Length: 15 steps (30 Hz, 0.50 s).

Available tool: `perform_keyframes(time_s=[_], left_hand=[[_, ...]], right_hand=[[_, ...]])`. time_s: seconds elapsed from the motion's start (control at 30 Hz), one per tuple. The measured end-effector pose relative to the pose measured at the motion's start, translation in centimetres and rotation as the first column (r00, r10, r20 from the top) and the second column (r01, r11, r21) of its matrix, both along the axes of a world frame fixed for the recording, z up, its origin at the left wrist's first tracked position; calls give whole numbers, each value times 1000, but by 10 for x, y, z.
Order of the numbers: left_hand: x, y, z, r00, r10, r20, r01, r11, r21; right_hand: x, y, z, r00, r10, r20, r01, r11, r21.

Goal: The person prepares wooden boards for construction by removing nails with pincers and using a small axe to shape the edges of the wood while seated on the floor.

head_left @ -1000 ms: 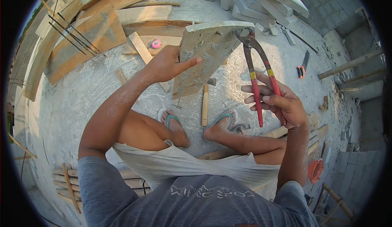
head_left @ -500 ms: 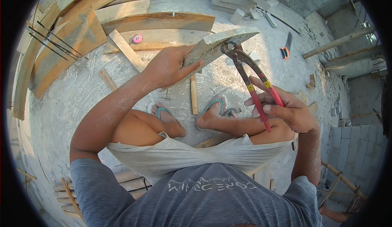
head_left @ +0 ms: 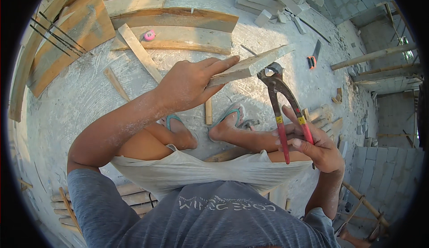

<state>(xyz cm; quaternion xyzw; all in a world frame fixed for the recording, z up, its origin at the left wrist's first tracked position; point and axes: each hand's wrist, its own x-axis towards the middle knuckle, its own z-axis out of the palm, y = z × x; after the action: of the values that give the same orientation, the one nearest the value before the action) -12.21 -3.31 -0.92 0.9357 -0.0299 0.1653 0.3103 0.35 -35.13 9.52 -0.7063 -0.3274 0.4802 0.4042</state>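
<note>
My left hand [head_left: 190,83] is closed around one end of a short, dusty wooden board [head_left: 250,65], held up tilted above the floor between my feet. In my right hand [head_left: 319,147] is a pair of pincers [head_left: 273,83] with red grips and dark metal jaws. My fingers wrap its two handles, which stand apart. The jaws are up against the board's lower right edge. Whether they bite on a nail there cannot be made out.
A hammer [head_left: 249,124] lies beside my right foot. Ahead are a pink tape measure [head_left: 149,35] on planks [head_left: 178,20], dark rods [head_left: 56,33] at the left, stacked pale blocks [head_left: 257,0] and a handsaw [head_left: 312,60]. Bamboo poles [head_left: 371,57] stand at the right.
The board has tipped flatter and shifted slightly right in my left hand. The pincers have moved right and down along with it, both hands keeping their grip.
</note>
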Motion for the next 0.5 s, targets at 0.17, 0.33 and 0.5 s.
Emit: perform_keyframes(time_s=[0.17, 0.33, 0.5], left_hand=[[-6, 1, 15, 999, 31, -24, -30, 998, 61], [-14, 11, 10, 989, 127, -74, -112, 977, 179], [-10, 12, -2, 990, 110, -86, -85, 963, 254]], right_hand=[[0, 0, -9, 999, -32, -29, 32, 999, 21], [-5, 11, -20, 992, -91, -84, 92, 996, 5], [5, 8, -47, 984, 6, -177, 6, 998, 64]])
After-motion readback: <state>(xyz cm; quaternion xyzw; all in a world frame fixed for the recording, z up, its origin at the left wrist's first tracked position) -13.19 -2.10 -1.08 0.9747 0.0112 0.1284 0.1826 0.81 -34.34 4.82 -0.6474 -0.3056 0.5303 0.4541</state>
